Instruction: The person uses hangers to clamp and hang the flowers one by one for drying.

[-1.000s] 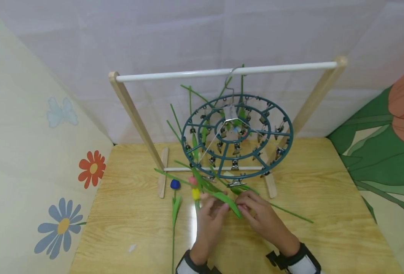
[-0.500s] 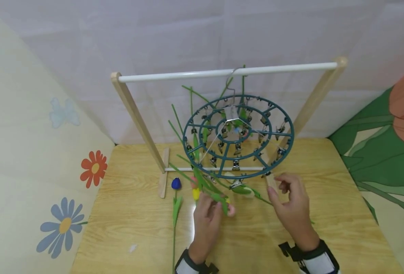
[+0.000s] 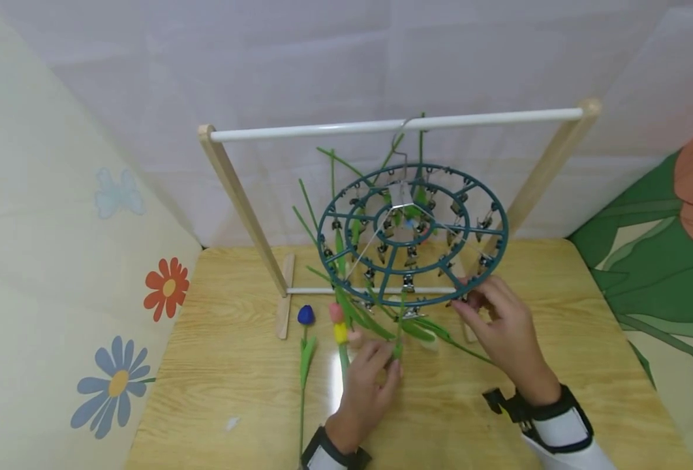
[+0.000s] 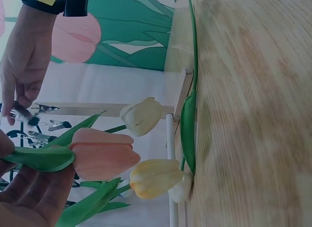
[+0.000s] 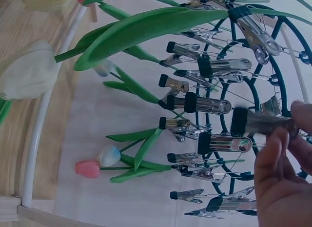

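Observation:
My left hand [image 3: 372, 385] pinches a pink tulip [image 4: 105, 154] just below its bloom, a green leaf lying between thumb and fingers. The flower head points down toward the table, with the stem rising toward the rack. At the front right rim of a round dark green clip hanger [image 3: 388, 271], my right hand [image 3: 508, 326] pinches a metal clip [image 5: 258, 122] with black tips between thumb and fingers. Nothing shows in that clip's mouth. Several tulips hang upside down from other clips, among them a white tulip [image 5: 29, 71] close to the right hand.
The hanger hooks over a white rod [image 3: 323, 130] between wooden posts [image 3: 243, 209]. A blue tulip [image 3: 306, 315] lies on the wooden table [image 3: 223, 365] at left, near pink and yellow blooms [image 3: 339, 333]. Another tulip with a long green stem [image 4: 195, 56] lies at right.
My right hand has left the tulip and moved right and up to a clip at the hanger's rim. My left hand keeps the pink tulip and has turned its stem more upright.

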Demonstrator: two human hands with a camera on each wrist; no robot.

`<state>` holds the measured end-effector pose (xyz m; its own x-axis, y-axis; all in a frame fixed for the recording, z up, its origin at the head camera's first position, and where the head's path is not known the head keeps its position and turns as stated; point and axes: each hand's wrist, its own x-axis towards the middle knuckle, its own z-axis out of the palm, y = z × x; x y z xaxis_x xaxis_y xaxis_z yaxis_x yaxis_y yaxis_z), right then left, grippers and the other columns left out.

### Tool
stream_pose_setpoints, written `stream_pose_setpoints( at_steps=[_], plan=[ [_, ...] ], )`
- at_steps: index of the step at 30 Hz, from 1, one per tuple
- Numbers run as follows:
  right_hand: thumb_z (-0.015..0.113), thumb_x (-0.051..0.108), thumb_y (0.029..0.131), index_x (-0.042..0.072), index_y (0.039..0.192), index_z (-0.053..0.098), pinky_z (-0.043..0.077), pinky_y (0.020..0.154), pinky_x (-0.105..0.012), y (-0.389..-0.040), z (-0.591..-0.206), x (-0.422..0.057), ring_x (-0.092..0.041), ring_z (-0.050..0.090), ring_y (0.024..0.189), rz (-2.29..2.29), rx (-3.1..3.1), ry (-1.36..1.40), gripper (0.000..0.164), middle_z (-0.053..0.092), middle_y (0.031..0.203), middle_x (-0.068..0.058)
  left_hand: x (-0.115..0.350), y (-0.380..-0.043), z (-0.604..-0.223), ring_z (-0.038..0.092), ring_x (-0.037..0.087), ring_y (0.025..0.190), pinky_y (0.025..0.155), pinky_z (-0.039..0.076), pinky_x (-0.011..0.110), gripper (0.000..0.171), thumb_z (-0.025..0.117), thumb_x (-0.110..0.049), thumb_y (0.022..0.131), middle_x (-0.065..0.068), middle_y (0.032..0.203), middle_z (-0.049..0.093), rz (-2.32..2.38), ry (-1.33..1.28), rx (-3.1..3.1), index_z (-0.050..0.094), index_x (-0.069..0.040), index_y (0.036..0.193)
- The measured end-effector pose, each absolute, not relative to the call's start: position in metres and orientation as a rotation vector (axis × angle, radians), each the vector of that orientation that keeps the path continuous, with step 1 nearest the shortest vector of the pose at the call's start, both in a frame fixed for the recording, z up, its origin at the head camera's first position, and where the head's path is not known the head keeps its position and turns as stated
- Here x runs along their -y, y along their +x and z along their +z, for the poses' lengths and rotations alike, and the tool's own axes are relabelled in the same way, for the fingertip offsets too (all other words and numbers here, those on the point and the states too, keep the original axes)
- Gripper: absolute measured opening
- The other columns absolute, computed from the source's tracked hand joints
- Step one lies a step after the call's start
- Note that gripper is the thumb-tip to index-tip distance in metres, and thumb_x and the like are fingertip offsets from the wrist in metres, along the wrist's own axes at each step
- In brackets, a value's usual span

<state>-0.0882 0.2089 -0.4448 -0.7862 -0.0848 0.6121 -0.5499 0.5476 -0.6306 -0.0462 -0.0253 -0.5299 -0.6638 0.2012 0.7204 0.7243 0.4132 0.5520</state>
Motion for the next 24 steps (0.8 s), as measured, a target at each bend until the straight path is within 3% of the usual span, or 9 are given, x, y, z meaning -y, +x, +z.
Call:
stream_pose_setpoints(
  at_steps=[7, 14, 21, 24],
  plan=[
    [0.086, -0.02, 0.065, 0.001, 0.102, 0.071, 0.057, 0.07, -0.008, -0.087, -0.445, -0.206, 0.002, 0.062, 0.085, 1.254, 2.301, 0.551, 0.045, 0.062, 0.099, -0.004, 0.016, -0.053, -0.532, 0.068, 0.012, 0.085, 0.081, 0.057, 0.01, 0.033, 0.068, 0.002, 0.091, 0.008, 0.101, 0.069, -1.295, -0.8, 2.108, 0.068, -0.001, 0.124],
    [0.084, -0.026, 0.06, -0.001, 0.096, 0.073, 0.058, 0.069, -0.01, -0.084, -0.453, -0.197, 0.002, 0.065, 0.082, 1.365, 2.25, 0.605, 0.044, 0.066, 0.089, -0.011, 0.008, -0.059, -0.531, 0.073, 0.016, 0.096, 0.087, 0.058, 0.014, 0.023, 0.065, 0.001, 0.095, 0.012, 0.11, 0.073, -1.39, -0.77, 2.126, 0.068, 0.0, 0.118],
    [0.085, -0.016, 0.069, 0.004, 0.095, 0.074, 0.056, 0.065, -0.011, -0.078, -0.464, -0.188, 0.002, 0.064, 0.08, 1.4, 2.29, 0.559, 0.034, 0.072, 0.092, -0.004, 0.008, -0.061, -0.529, 0.076, 0.026, 0.096, 0.084, 0.061, 0.019, 0.019, 0.059, 0.008, 0.097, 0.017, 0.108, 0.074, -1.656, -0.728, 2.113, 0.065, 0.004, 0.115],
    [0.083, -0.018, 0.07, 0.002, 0.095, 0.073, 0.057, 0.066, -0.013, -0.077, -0.467, -0.183, 0.0, 0.065, 0.081, 1.456, 2.275, 0.561, 0.033, 0.073, 0.096, -0.008, 0.009, -0.061, -0.527, 0.076, 0.027, 0.095, 0.084, 0.063, 0.023, 0.016, 0.057, 0.005, 0.1, 0.016, 0.106, 0.074, -1.753, -0.694, 2.135, 0.065, 0.004, 0.114]
  ],
)
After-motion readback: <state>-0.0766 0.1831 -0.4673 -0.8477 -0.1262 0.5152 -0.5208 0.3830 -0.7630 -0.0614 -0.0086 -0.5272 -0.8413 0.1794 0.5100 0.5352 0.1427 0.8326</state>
